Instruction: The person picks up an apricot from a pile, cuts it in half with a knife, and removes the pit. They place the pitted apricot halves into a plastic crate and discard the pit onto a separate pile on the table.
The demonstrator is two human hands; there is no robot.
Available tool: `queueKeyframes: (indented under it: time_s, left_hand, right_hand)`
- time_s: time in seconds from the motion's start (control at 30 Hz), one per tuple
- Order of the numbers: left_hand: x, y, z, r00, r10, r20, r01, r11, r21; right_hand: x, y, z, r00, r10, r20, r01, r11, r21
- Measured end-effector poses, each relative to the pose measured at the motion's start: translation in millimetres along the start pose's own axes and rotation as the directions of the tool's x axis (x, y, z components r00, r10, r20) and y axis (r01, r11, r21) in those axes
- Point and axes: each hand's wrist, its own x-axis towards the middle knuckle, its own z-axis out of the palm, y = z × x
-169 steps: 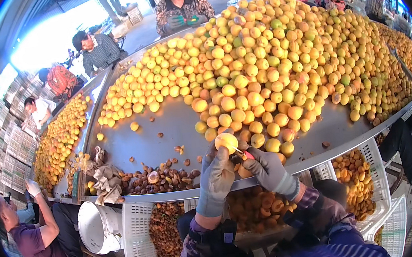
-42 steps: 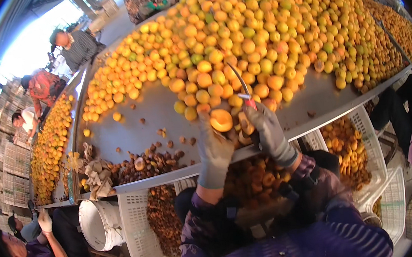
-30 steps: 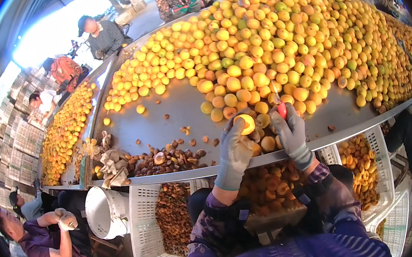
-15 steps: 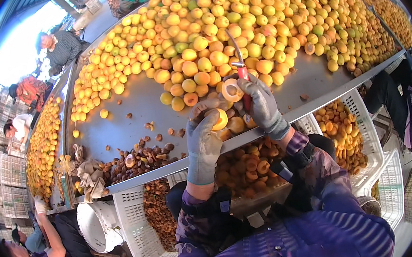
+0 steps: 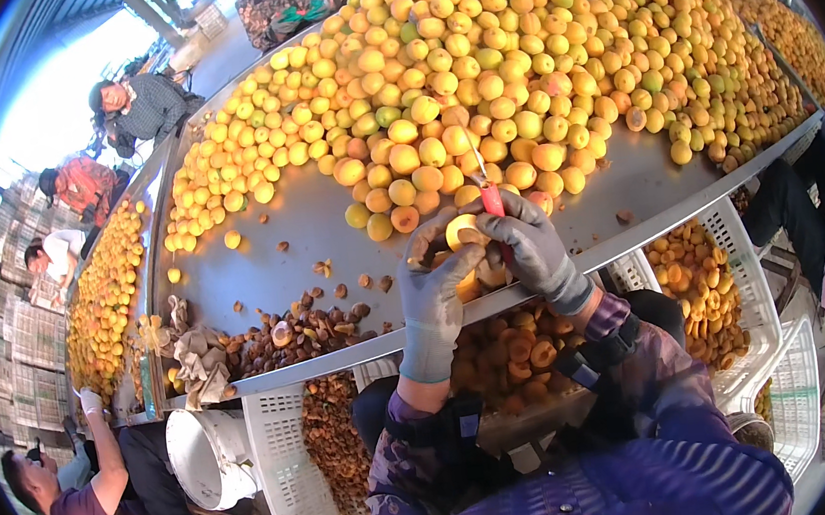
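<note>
My left hand (image 5: 432,291), in a grey glove, is closed on a cut apricot (image 5: 463,231) with pale orange flesh showing. Close against it, my right hand (image 5: 536,255), also gloved, grips a red-handled knife (image 5: 493,199). The knife's thin blade points up and away from me, toward the heap. Both hands are over the near rim of the metal table (image 5: 292,215), their fingertips almost meeting at the fruit. Whole yellow-orange apricots (image 5: 504,77) are heaped just beyond. Glove fingers hide part of the cut fruit.
Brown pits (image 5: 305,334) and a crumpled cloth (image 5: 201,365) lie on the table's near left. Below the rim are apricot halves (image 5: 513,352), a white crate (image 5: 279,473) of brown scraps, a white bucket (image 5: 193,462) and another crate (image 5: 754,302). Several people work around.
My hands have come together at the fruit; the half that showed by my right hand is no longer distinct. The knife has lowered slightly. The whole view has shifted a little.
</note>
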Motion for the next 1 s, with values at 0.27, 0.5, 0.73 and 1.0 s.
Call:
queueKeyframes:
  time_s: [0.27,0.5,0.73,1.0]
  left_hand:
    - [6.5,5.7,1.5,0.999,-0.024,0.035,0.029,0.990,-0.138]
    - [-4.8,3.6,8.7,0.987,-0.076,0.139,0.091,0.990,-0.108]
    - [-3.1,6.1,12.7,0.982,-0.110,0.152,0.123,0.989,-0.079]
    - [-1.3,3.9,17.5,0.971,-0.155,0.180,0.177,0.978,-0.109]
  right_hand:
    - [9.1,-2.1,-1.2,0.977,-0.182,-0.112,0.188,0.981,0.041]
    - [2.6,-35.1,10.4,0.923,-0.338,-0.184,0.375,0.897,0.233]
    - [-1.2,-52.1,2.2,0.889,-0.447,-0.101,0.447,0.797,0.406]
    - [-0.5,-50.2,16.1,0.860,-0.488,-0.152,0.509,0.846,0.160]
